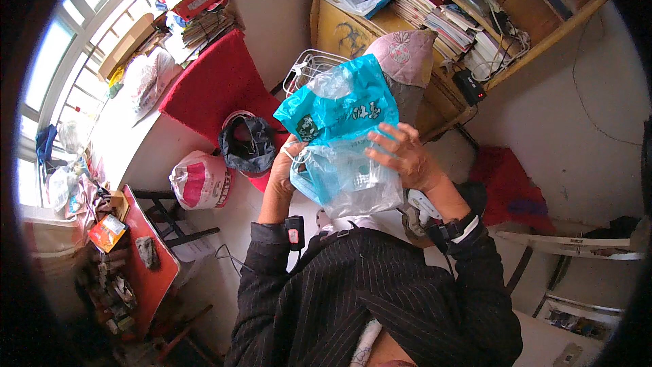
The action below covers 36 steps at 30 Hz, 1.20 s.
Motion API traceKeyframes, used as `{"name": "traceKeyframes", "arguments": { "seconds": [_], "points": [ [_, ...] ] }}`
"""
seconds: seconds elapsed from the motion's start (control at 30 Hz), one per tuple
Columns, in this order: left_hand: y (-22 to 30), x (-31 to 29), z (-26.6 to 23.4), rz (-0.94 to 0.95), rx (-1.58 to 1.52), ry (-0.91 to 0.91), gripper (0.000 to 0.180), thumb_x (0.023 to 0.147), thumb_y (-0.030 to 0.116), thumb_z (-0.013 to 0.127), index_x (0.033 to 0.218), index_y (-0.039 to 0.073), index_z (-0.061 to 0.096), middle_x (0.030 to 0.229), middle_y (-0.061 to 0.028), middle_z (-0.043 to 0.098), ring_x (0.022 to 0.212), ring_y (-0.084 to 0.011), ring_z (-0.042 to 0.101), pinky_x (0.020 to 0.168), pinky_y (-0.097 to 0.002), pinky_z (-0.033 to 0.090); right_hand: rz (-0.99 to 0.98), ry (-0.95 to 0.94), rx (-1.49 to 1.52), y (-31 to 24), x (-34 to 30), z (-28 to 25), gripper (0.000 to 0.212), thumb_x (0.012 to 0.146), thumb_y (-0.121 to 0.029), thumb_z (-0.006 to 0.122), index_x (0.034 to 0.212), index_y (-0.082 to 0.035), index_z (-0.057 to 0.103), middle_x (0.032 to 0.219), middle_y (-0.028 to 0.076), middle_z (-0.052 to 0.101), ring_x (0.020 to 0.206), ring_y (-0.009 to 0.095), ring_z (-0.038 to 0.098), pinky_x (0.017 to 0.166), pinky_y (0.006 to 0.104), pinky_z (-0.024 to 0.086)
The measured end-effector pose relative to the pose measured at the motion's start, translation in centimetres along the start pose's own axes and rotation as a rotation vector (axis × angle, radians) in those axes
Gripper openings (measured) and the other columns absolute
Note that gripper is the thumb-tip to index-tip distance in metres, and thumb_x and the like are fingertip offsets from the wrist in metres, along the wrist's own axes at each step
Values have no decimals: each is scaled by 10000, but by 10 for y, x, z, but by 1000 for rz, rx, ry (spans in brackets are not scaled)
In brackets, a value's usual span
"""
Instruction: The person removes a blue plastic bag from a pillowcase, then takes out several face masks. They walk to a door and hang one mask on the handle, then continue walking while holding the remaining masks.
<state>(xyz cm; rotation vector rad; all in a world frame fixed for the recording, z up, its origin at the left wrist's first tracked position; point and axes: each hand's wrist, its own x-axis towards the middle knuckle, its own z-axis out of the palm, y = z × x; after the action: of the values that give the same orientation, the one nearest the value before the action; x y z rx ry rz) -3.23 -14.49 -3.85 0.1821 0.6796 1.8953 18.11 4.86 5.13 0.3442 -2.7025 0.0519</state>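
Note:
In front of my body I have a bright blue plastic bag (353, 105) with white print, and a clear plastic bag (370, 180) hanging below it. My left hand (282, 168) is closed on the left edge, where the two bags meet. Beside its fingers, a pale blue piece (311, 175) with a thin white loop shows; it may be a face mask, but I cannot be sure. My right hand (411, 156) lies against the right side of the bags, fingers spread and stretched out. Whether its thumb grips anything is hidden.
Beyond the bags stand a white wire basket (314, 68), a pink cushion (402, 54) and a wooden cabinet (333, 27). On the left are a red chair (214, 81), a bin lined with black plastic (250, 146), a pink-and-white sack (200, 180) and a red-topped table (146, 285).

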Motion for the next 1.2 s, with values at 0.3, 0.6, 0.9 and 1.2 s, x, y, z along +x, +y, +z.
{"name": "traceKeyframes", "arguments": {
  "seconds": [0.3,0.6,0.9,1.2],
  "points": [
    [7,-14,-3,-108,459,66,181,849,114,572,1008,30,594,799,-27,634,587,-96,600,501,-221,473,574,122,838,1,7,8,256,793,-113,652,1019,7,632,1000,143,677,946,269,653,852,345,506],
    [10,-25,-8,-148,489,-120,140,792,58,565,905,11,633,721,-74,655,567,-145,615,550,-269,516,929,82,710,14,22,2,616,710,-158,744,1270,-49,513,1250,173,559,1133,308,554,966,373,431],
    [39,-27,9,-361,852,-487,131,813,37,595,904,-17,672,761,34,649,709,-70,565,667,-240,475,467,-469,404,21,27,-16,996,619,-327,803,1461,-219,282,1443,165,362,1350,362,314,1106,489,198],
    [54,-21,6,1,790,-195,280,905,138,573,1158,33,631,947,-14,655,776,-95,586,734,-244,489,821,-313,1022,26,6,-4,397,713,-135,771,1081,-38,662,954,79,699,868,175,646,811,336,506]
  ]
}}
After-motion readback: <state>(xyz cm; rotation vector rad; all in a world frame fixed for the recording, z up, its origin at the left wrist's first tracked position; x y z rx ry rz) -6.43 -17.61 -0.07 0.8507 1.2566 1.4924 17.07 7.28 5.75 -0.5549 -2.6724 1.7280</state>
